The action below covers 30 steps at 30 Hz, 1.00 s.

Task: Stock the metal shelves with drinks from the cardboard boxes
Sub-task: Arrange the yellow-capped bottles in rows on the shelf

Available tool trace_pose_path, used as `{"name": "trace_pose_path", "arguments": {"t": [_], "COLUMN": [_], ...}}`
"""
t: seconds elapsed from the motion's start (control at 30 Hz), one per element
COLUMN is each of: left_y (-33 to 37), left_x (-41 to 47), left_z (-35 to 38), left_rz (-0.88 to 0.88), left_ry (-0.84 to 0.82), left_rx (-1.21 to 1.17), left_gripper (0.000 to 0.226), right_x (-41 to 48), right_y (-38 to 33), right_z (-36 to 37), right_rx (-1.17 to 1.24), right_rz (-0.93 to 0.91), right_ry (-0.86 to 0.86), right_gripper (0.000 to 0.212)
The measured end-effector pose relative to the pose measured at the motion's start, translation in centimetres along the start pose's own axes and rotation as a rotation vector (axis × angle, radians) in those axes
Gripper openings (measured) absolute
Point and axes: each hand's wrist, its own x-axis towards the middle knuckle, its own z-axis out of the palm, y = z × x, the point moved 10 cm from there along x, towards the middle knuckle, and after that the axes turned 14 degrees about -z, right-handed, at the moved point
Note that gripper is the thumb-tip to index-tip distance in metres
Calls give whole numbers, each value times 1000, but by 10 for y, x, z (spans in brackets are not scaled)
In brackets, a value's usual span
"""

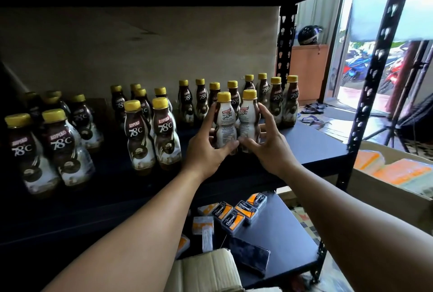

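With the left hand (208, 145) gripping one Kopiko bottle (224, 125) and the right hand (269, 149) gripping a second Kopiko bottle (248, 118), both are best lowered upright at six o'clock of the rear row (276, 98).

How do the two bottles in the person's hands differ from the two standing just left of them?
The held bottles show a mostly white side with small print; the left pair shows dark brown with a big logo. The held bottles are gripped by the left hand and right hand; the left pair stands untouched on the shelf. All share yellow caps and one shape.
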Motion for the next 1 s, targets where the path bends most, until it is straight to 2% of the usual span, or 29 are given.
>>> {"name": "trace_pose_path", "arguments": {"t": [0.2, 0.37, 1.0], "left_y": [-8, -8, -4], "left_x": [4, 4, 3], "left_z": [-1, 1, -1], "left_rz": [-19, -20, 21], "left_ry": [13, -2, 33], "left_rx": [-4, -19, 30], "left_gripper": [101, 104, 105], "right_x": [-1, 0, -1], "right_y": [2, -4, 4], "right_z": [2, 1, 0], "right_rx": [14, 49, 60], "right_rz": [-1, -20, 18], "right_ry": [-16, -10, -27], "right_gripper": [96, 110, 99]}}
